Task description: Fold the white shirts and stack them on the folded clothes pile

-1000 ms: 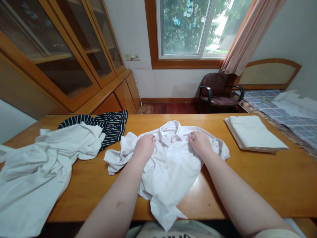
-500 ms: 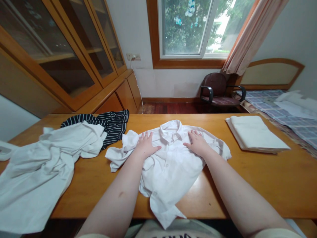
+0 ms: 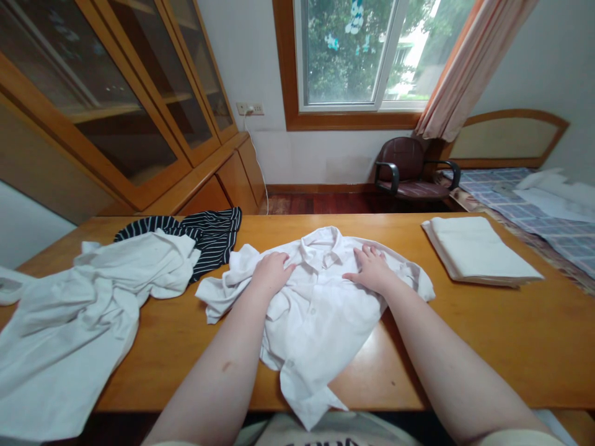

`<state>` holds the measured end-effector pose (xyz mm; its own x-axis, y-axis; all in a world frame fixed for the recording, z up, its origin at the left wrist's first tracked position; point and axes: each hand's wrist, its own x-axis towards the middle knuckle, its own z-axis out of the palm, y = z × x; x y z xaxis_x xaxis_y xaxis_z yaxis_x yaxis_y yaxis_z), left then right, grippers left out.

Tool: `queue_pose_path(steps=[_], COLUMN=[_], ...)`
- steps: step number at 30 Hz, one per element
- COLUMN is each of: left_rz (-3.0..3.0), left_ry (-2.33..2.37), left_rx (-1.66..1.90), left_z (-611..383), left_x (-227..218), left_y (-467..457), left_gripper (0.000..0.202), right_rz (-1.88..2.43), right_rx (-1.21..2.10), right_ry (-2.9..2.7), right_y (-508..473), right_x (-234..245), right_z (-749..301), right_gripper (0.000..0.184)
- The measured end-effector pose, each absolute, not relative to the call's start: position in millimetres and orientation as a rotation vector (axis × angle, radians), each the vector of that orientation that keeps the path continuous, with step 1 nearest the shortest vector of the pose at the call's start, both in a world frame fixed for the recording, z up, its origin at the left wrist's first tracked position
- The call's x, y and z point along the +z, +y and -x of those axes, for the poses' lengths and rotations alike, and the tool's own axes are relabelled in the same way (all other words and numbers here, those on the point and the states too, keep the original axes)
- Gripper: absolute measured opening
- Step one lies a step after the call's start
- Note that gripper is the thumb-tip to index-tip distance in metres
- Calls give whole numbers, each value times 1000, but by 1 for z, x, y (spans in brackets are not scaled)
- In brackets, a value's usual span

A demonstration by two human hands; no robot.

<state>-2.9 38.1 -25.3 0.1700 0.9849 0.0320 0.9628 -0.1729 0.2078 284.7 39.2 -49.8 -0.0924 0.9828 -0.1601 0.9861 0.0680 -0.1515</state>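
2 hands on white shirt (image 3: 316,310), left hand (image 3: 271,271) curled bunching fabric, right hand (image 3: 372,272) spread flat, cropped lettering (image 3: 325,442) below unreadable

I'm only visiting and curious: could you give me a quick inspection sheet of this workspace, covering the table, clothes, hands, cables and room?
Surface: wooden table, bare wood showing at front and right.
Job's things: white shirt lying button side up, collar away from the person, hem hanging over the near edge.
Clutter: crumpled white cloth pile at left, striped garment behind it, folded white stack at right.
Hands: left hand on the shirt beside the collar, fingers curled, grip unclear; right hand flat on the shirt, fingers spread.
Cables: one white cable hanging from a wall socket.
Surroundings: glass-door cabinet, window, curtain, chair, bed.
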Motion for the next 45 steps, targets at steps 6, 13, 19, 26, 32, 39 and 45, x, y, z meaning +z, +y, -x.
queue_pose_path(steps=[6,13,19,26,32,39,45], left_rz=[-2256,-2020,-1860,-2257,-2399,-2316,-2358], left_ry=[2071,2285,2447,1939,1562,1643,1723], left_rx=[137,106,182,531,183,46,191], left_z=[5,13,21,4,-15,-16,-17], left_x=[-36,-49,-45,-15,-17,-36,-28], left_y=[38,45,49,32,13,26,23], left_gripper=[53,71,74,37,39,62,46], right_rz=[-2100,-2126,-2290,-2310,-2171,-2152,-2102], right_rx=[-364,-380,-312,-118,-144,-206,-116], right_ry=[2317,2302,2164,2305,2342,2145,2294], right_y=[38,39,44,41,11,-3,6], right_x=[-49,-53,-59,-40,-11,-7,-16], right_z=[-286,-290,-294,-288,-262,-247,-258], right_gripper=[98,88,92,71,39,57,55])
